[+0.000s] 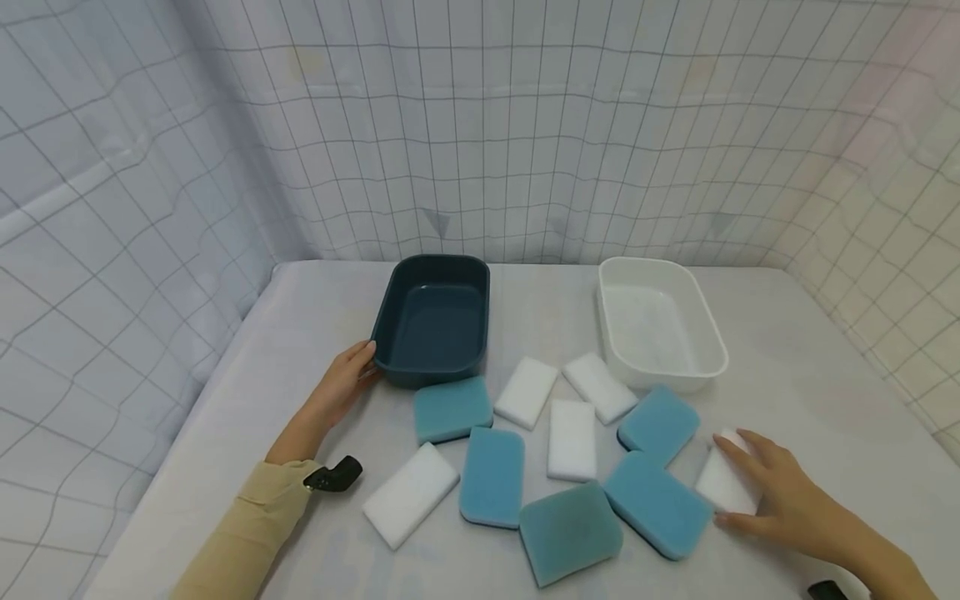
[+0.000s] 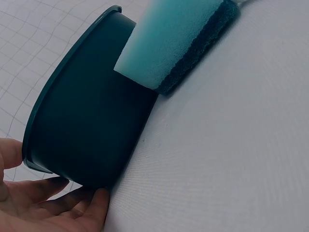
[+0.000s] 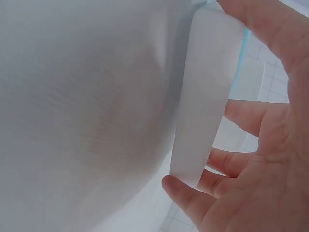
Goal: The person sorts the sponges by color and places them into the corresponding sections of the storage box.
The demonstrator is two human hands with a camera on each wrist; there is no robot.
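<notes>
My left hand holds the near left corner of a dark teal plastic bin. In the left wrist view, the thumb is at the bin's rim and the other fingers lie against its lower side. Over on the right, my right hand spans a white melamine sponge lying on the table. The right wrist view has the thumb at one end of that sponge and the fingers curled round the other end and its upper face.
A white bin stands at the back right. Between the hands lie several blue scouring sponges, a greener one and several white sponges. White gridded cloth surrounds the table at the back and sides.
</notes>
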